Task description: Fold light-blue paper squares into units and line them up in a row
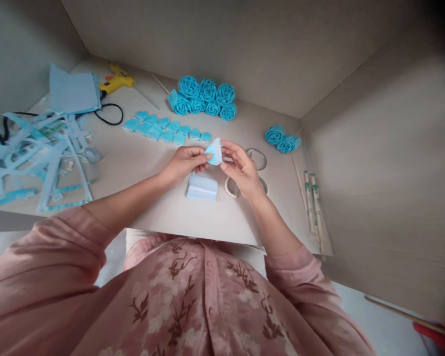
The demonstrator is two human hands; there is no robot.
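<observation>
Pinched between the thumb and fingers of my left hand (193, 160) is a folded light-blue petal piece (215, 152) with a whitish, ruffled edge. My right hand (243, 168) curls its thumb and fingertips round that pale edge from the other side. Just below lies a stack of pale-blue rectangular pieces (202, 188). Beyond my hands, rows of folded blue petals (157, 129) are laid out on the table. A roll of tape (230, 187) sits partly hidden under my right hand, with another ring-shaped roll (259, 159) behind it.
Several blue rosette flowers (207, 96) stand grouped at the back, with two more rosettes (283, 139) at the right. Thin sticks (313, 200) lie along the right edge. Cut strips (52, 158), flat blue sheets (74, 93) and a yellow glue gun (116, 81) occupy the left.
</observation>
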